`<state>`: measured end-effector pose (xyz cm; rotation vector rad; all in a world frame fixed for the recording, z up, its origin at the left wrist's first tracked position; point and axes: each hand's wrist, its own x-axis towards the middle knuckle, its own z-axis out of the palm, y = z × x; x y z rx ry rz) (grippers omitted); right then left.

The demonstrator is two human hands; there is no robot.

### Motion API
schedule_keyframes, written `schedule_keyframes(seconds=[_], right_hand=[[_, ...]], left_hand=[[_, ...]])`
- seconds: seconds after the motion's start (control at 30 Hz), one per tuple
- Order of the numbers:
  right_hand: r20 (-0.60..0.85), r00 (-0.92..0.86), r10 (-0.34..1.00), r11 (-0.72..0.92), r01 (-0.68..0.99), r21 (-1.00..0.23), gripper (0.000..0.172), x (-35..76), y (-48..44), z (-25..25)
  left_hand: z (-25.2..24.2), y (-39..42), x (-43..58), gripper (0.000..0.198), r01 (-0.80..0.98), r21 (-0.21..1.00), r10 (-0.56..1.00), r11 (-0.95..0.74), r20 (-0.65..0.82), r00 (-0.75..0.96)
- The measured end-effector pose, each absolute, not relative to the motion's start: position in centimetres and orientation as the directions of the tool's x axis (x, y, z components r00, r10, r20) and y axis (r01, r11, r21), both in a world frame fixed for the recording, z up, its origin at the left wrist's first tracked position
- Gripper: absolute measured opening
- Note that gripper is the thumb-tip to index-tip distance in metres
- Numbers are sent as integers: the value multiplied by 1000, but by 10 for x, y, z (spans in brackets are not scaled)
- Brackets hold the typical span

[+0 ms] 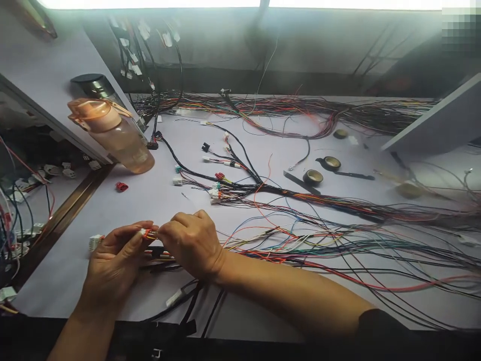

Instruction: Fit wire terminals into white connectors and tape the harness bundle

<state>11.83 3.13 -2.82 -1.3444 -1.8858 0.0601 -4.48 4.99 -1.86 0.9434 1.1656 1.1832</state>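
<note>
My left hand [116, 260] is closed, pinching a small white and orange connector [145, 234] between thumb and fingers. Short orange and yellow wires run from the connector toward my right hand [193, 243], whose fingers are closed on them just to the right. Below both hands passes a bundle of wires [161, 254] with black tape around it. A white multi-pin connector [95, 242] sits at the outer side of my left hand. Further up on the table lies a branched wire harness [263, 188] with several white, black, red and teal connectors at its ends.
An orange-lidded bottle [120, 140] stands at the left beside a divider. A loose red connector [121, 187] lies near it. Tape rolls [312, 178] and a dark flat strip [296, 181] lie right of centre. Long loose wires [338, 250] spread rightward; more bundles [263, 108] line the back.
</note>
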Motion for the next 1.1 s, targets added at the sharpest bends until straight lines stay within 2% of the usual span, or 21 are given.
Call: schedule_keyframes(seconds=[0.43, 0.6, 0.87, 1.1], right_hand=[[573, -148, 806, 454, 776, -438, 25, 118, 33, -30], [639, -88, 764, 477, 743, -468, 27, 120, 29, -27], [660, -60, 749, 492, 718, -493, 20, 121, 24, -21], [642, -86, 762, 501, 707, -499, 18, 119, 22, -18]], left_hand=[[-18, 50, -42, 20, -181, 975, 991, 132, -130, 20], [-18, 49, -39, 31, -208, 969, 991, 132, -136, -6], [-23, 49, -44, 20, -299, 943, 987, 144, -115, 111], [-21, 48, -43, 19, -321, 937, 987, 135, -100, 123]])
